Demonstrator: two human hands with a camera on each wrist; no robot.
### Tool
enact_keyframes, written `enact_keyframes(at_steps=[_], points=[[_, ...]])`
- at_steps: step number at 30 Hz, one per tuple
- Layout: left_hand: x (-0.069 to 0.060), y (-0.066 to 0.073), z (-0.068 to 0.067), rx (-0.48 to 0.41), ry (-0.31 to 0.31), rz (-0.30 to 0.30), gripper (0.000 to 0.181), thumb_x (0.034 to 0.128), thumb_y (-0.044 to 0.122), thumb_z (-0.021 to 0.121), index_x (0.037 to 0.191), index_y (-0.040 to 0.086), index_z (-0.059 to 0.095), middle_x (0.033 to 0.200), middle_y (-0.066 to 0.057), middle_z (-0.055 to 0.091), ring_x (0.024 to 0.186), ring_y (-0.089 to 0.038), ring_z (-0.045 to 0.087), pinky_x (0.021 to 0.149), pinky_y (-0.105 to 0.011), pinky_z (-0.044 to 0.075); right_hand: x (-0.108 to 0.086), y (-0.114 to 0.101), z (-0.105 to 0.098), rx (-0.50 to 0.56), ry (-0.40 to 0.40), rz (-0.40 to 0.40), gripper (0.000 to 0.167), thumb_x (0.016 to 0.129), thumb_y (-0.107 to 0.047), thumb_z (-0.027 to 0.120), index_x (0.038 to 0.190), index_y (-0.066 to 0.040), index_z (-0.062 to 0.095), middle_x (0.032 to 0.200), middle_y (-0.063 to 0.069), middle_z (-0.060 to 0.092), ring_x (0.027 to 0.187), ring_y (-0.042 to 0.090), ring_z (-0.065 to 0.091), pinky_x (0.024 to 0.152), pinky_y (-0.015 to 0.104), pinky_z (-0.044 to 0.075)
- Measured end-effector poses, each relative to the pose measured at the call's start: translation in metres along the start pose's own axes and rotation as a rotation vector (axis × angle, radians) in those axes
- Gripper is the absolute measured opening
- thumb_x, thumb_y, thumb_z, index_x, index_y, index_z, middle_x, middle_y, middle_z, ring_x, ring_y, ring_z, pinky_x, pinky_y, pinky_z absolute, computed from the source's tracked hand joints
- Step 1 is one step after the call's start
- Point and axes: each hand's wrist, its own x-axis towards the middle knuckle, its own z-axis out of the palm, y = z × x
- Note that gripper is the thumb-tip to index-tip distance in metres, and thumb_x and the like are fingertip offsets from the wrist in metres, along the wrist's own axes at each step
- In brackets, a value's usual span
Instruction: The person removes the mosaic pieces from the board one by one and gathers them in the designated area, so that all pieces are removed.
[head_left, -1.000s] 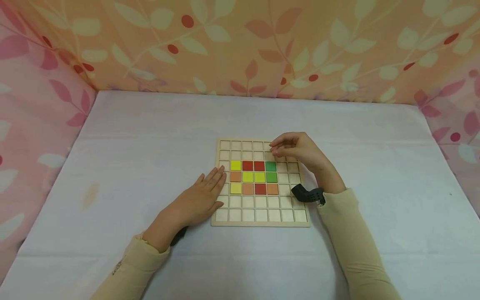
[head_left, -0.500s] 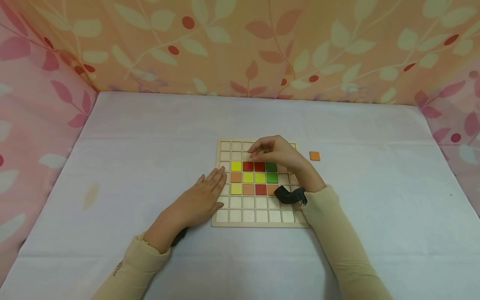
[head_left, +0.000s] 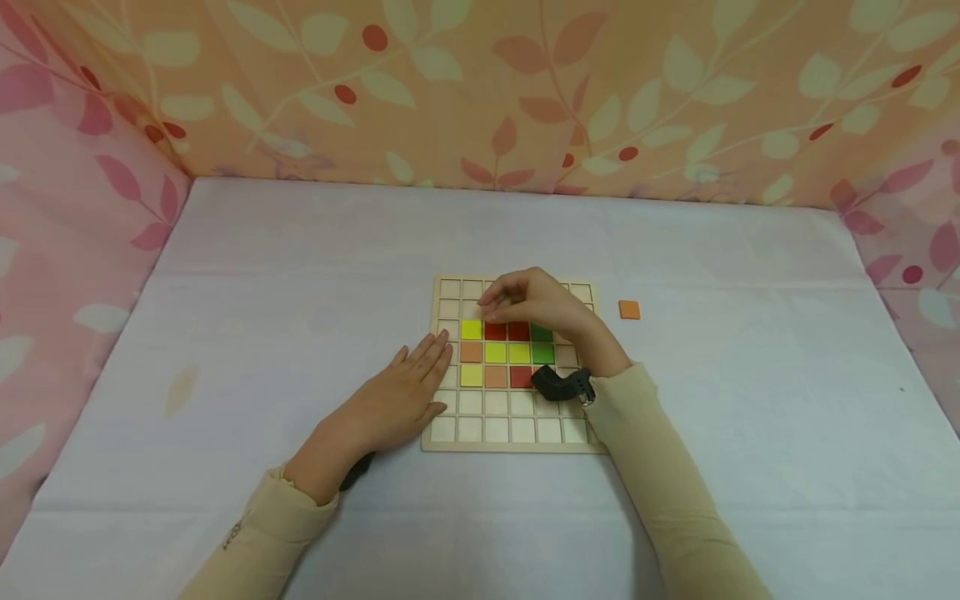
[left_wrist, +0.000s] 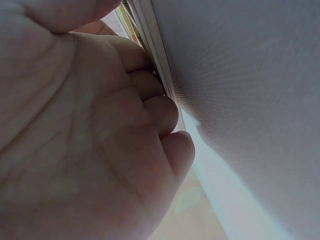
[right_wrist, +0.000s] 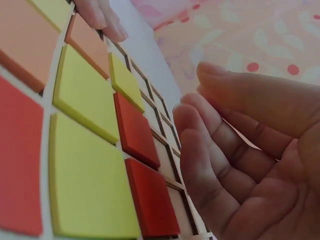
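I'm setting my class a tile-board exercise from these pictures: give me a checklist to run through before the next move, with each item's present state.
1. Board steadied: ok; the left hand rests on its left edge.
2. Right hand free: ok; no tile shows in its fingers.
3. Loose orange tile on the board: not ok; it lies on the table, right of the board.
4. Upper red tiles in separate cells: ok; side by side.
5. All upper cells empty: cannot tell; the right hand hides some.
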Motion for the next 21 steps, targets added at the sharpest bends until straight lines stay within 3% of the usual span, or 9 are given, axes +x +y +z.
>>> enact_keyframes(at_steps=[21], points=[[0.0,0.0,-0.002,-0.018,-0.016,-0.017,0.069,0.0981,0.028,0.05,0.147,-0.007,0.016,0.156,-0.019,0.005,0.143,-0.032,0.004,0.112,-0.051,0.014,0.011,0.012,0.012,-0.118,-0.011,-0.017,0.014,0.082,-0.001,0.071,0.096,0.001,0.07,0.087,0.007,0.068,0.079,0.019,0.063,0.074,0.029,0.052]])
